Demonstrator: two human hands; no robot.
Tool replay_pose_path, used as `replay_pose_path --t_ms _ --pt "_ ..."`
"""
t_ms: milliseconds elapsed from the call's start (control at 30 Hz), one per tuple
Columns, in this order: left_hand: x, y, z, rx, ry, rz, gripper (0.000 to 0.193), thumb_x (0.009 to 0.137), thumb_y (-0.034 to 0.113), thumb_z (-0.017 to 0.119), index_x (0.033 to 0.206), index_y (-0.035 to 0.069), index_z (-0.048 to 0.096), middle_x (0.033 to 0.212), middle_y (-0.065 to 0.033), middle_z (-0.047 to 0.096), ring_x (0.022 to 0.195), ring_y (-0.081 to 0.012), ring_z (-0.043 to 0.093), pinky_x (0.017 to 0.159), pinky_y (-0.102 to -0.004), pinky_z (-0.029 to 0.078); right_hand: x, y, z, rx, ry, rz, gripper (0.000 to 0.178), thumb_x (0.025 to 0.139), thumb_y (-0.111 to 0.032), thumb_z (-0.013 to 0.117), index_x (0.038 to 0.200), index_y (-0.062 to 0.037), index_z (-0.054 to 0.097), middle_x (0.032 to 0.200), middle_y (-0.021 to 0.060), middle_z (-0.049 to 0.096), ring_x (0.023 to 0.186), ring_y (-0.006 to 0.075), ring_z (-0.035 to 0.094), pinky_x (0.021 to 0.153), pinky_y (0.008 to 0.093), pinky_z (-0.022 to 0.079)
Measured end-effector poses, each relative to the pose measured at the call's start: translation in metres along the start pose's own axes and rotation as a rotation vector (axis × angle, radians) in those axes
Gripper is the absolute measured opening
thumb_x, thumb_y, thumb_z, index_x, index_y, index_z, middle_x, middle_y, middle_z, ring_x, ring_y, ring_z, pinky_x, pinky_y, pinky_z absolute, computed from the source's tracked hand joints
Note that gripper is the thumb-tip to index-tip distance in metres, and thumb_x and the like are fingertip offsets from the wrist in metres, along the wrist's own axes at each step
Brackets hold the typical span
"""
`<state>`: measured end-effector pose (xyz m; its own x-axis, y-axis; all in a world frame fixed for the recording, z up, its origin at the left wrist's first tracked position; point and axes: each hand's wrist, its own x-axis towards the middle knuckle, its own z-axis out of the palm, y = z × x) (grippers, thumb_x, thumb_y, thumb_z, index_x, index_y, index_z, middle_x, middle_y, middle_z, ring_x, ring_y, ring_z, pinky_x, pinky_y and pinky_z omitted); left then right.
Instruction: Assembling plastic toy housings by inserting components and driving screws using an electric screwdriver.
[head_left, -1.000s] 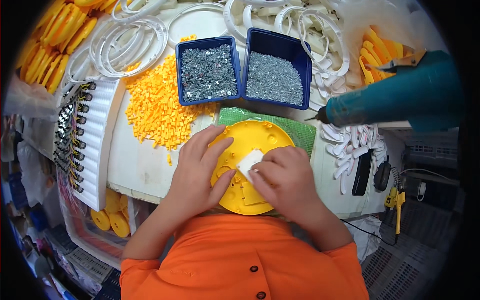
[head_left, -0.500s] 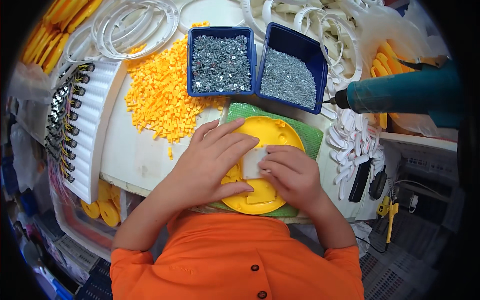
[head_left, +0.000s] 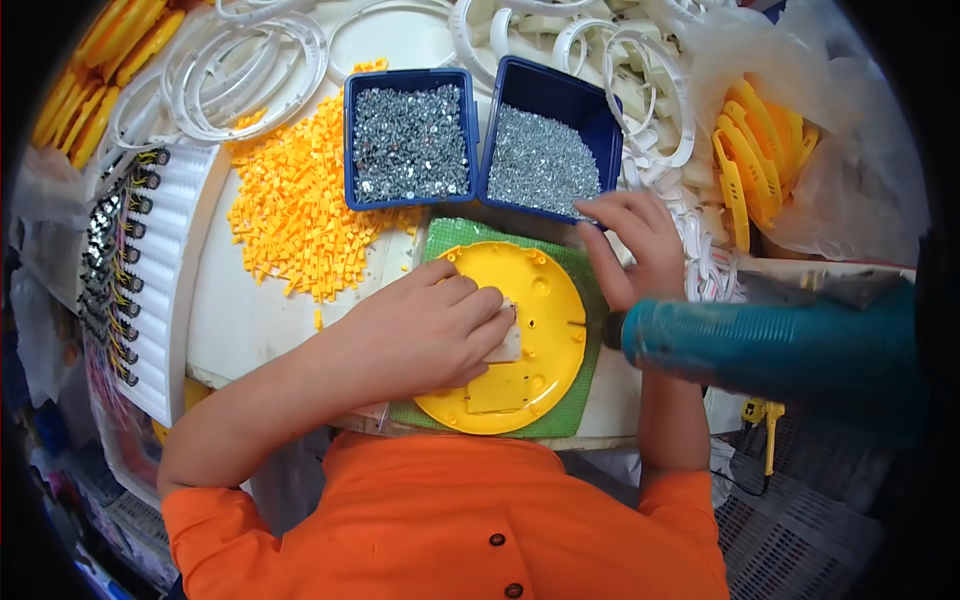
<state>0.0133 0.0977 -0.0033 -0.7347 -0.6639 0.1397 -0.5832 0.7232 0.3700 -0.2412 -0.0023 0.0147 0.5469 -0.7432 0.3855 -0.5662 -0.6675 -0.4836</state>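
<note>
A round yellow plastic cover (head_left: 555, 345) lies on a green mat in front of me, its moulded inside facing up. My left hand (head_left: 430, 330) rests over its left half, fingers curled down on a small white square piece (head_left: 508, 345), which it partly hides. My right hand (head_left: 640, 245) is raised at the front right corner of a blue bin of small silver screws (head_left: 545, 150), thumb and fingertips a little apart. I see nothing between them. A teal power screwdriver (head_left: 740, 335) hangs at the right, in front of my right wrist, its bit pointing toward the cover.
Beside the screws, another blue bin (head_left: 410, 135) holds dark silver hardware. A heap of small yellow pieces (head_left: 300, 210) lies to its left, then a white ridged tray (head_left: 165, 270) with wired parts. White rings (head_left: 240, 75) and bagged yellow parts (head_left: 755, 150) surround the back. The green mat (head_left: 455, 235) lies under the cover.
My right hand has left the white piece and moved up right to the screw bin. My left hand has curled over the white piece. The screwdriver now appears lower and farther left.
</note>
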Motion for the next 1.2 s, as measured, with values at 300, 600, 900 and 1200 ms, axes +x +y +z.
replay_pose_path --t_ms 300,600,900,1200 --pt "0.032 -0.039 -0.02 -0.132 0.153 -0.013 0.033 0.086 0.026 0.074 0.115 0.009 0.07 0.115 -0.0076 0.066 0.106 -0.0263 0.064 0.093 -0.0417 0.048 0.051 0.034 0.022 -0.271 -0.095 -0.089 0.014 0.088 -0.011 0.074 0.1 -0.0046 0.073 0.095 0.0108 0.067 0.093 0.0306 0.062 0.082 0.0407 0.05" --pt "0.102 -0.1 0.006 0.179 0.483 -0.131 0.012 0.085 0.02 0.072 0.091 0.01 0.071 0.103 -0.0032 0.068 0.108 -0.0231 0.062 0.098 -0.0407 0.045 0.029 0.016 0.001 -0.041 0.013 0.142 0.013 0.094 -0.01 0.069 0.105 -0.0046 0.074 0.097 0.0109 0.073 0.085 0.0227 0.067 0.073 0.0318 0.051" --pt "0.101 -0.1 0.002 0.191 0.481 -0.133 0.014 0.085 0.021 0.071 0.094 0.01 0.069 0.104 -0.0044 0.069 0.11 -0.0243 0.063 0.096 -0.043 0.046 -0.015 -0.025 -0.014 0.311 -0.106 0.396 0.018 0.093 -0.003 0.071 0.11 0.0031 0.071 0.092 0.0078 0.075 0.08 0.0112 0.069 0.075 0.0243 0.053" --pt "0.103 -0.098 0.01 0.215 0.434 -0.2 0.015 0.089 0.022 0.073 0.097 0.01 0.071 0.109 -0.005 0.068 0.118 -0.0245 0.06 0.105 -0.0435 0.04 -0.053 -0.043 0.007 0.295 -0.272 0.304 0.007 0.093 -0.003 0.07 0.099 0.0018 0.069 0.09 0.0071 0.071 0.083 0.0159 0.067 0.076 0.028 0.053"
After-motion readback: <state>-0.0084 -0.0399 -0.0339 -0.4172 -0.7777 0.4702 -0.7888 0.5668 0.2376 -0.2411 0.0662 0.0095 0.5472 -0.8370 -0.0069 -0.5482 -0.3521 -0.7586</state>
